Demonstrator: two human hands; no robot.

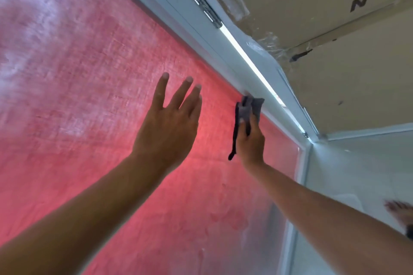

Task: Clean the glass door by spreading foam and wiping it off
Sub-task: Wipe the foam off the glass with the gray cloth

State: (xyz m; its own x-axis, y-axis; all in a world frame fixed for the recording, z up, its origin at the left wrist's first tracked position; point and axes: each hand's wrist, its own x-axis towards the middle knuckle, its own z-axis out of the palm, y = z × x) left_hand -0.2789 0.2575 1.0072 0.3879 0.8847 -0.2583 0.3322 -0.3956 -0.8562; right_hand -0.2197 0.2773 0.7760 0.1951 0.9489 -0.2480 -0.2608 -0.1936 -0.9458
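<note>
The glass door [93, 87] fills the space in front of both hands, its pane glowing red and hazed with a whitish film of foam [38, 35] that is thickest up and to the left of the left hand. The left hand [169, 127] is raised with its fingers straight and slightly spread, holding nothing; whether the palm actually touches the glass cannot be told from this angle. Just to its right, the right hand [250, 143] grips a grey cloth [248, 111], fingers curled round it, and holds it against the pane right where the glass meets the white door frame [223, 51] (one dark tail of the cloth hangs down past the wrist). Further along the frame, above and beyond the right hand, sits a metal hinge [201, 2]. Past the frame, to the right of the right hand, taped cardboard [324, 18] with dark letters covers the surface. Below the right forearm, a bare foot [400, 210] shows on the pale floor.
</note>
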